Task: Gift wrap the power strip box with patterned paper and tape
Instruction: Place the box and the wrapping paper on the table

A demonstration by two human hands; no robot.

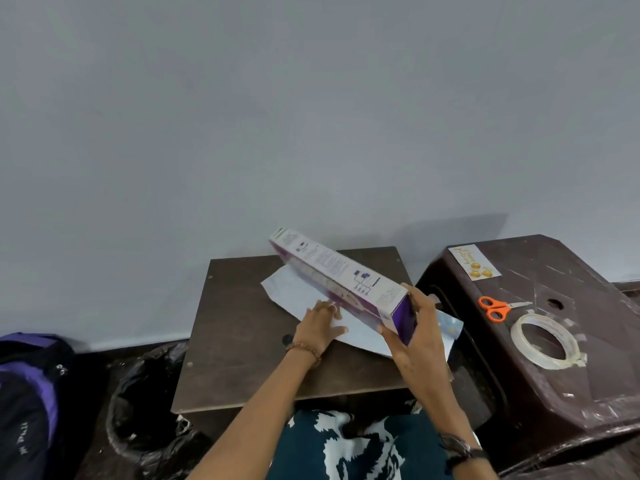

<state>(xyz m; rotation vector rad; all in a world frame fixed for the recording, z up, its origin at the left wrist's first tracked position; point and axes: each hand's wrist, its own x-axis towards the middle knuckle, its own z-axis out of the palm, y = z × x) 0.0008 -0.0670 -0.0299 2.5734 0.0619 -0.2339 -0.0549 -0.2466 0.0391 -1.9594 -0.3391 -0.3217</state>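
At the lower left of the frame a backpack point(26, 386) and a black bin bag point(149, 403) are seen beside the desk point(239, 358). On the desk, at centre frame, the wrapping paper point(304, 289) is laid white side up and is pressed flat by the straight fingers of the left hand point(320, 327). Just right of it, the power strip box point(337, 275) is held tilted above the paper, its near end clasped in the grip of the right hand point(415, 336). On the stool at the right, orange scissors point(495, 308) and a tape roll point(547, 341) are kept. If the box is set down askew, the paper could be dragged or creased.
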